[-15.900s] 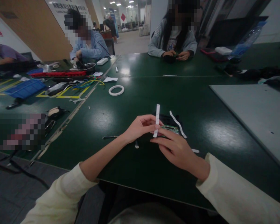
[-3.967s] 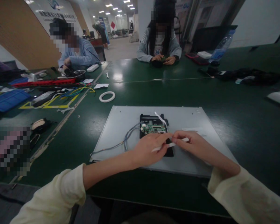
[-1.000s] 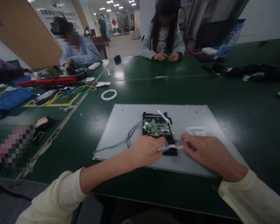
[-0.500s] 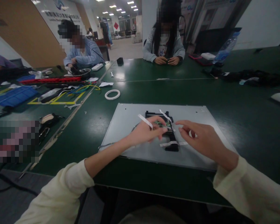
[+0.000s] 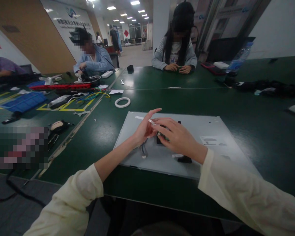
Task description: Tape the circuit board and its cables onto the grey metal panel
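A grey metal panel (image 5: 206, 154) lies flat on the green table (image 5: 194, 98) in front of me. My left hand (image 5: 145, 128) and my right hand (image 5: 178, 137) meet above the panel's middle and pinch a thin white tape strip (image 5: 144, 118) between their fingertips. The hands hide most of the black bracket and circuit board mounted on the panel. A second white strip (image 5: 177, 156) lies pressed across the black piece (image 5: 185, 160) near the panel's front. Grey wires (image 5: 143, 151) run out from under my left hand.
A white tape roll (image 5: 122, 102) lies beyond the panel's far left corner. Coloured cables (image 5: 93, 95), a red tray (image 5: 61, 87) and a blue bin (image 5: 24, 101) crowd the left table. Two people sit at the far side; a bottle (image 5: 238, 60) and dark clutter lie at right.
The right hand has moved left from the panel's front to meet the left hand over the board. Both now hold the loose white strip the left hand had lifted.
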### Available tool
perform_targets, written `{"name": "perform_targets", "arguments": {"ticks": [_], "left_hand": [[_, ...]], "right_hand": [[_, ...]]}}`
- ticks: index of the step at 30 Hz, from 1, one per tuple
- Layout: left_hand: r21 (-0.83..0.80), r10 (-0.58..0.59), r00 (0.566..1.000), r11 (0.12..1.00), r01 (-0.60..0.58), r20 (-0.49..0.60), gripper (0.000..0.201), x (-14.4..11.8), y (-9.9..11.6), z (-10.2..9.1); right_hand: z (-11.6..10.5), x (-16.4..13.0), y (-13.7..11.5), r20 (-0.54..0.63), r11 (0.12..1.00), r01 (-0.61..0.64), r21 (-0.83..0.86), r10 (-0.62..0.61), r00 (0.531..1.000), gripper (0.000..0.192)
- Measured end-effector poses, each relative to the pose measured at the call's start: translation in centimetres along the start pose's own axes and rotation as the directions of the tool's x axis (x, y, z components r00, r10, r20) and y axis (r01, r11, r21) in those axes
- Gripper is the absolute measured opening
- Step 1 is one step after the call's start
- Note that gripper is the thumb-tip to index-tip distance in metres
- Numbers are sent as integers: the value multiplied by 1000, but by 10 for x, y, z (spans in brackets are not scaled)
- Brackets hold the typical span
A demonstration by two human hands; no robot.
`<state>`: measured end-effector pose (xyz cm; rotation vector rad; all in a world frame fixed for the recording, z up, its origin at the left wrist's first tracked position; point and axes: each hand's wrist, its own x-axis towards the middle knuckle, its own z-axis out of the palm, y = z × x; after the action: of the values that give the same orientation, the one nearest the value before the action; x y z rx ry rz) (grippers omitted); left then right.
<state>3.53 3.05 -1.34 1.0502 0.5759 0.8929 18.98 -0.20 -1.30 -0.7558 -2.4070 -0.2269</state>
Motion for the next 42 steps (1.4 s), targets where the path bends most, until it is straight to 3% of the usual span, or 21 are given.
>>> {"name": "perform_targets", "arguments": {"ticks": [6,10,17,21,30,34,42], "left_hand": [[68,-41,994,997,34,102,53,-3,-3,-1],[139,-67,992,989,52,107,53,-3,-4,0],[289,-24,998,957,8,52,52,-3,-4,-4],[408,28,999,913,-35,22,50,1,-6,-15],[535,25,998,845,12,-61,54,8,-1,-32],[517,81,988,856,-2,-130,56,9,6,-44],[407,68,995,913,-34,-70,51,11,-5,-41]], "right_hand": [[6,-4,9,-119,999,-31,27,34,992,30],[4,-13,14,-202,999,-14,48,24,979,14],[7,-20,15,-258,997,2,74,17,966,12],[8,-21,13,-233,999,38,11,-35,972,12],[5,-19,8,-170,999,40,-21,-43,985,13],[4,-17,7,-128,999,36,-37,-40,991,14],[6,-18,7,-61,999,-39,5,40,997,15]]}}
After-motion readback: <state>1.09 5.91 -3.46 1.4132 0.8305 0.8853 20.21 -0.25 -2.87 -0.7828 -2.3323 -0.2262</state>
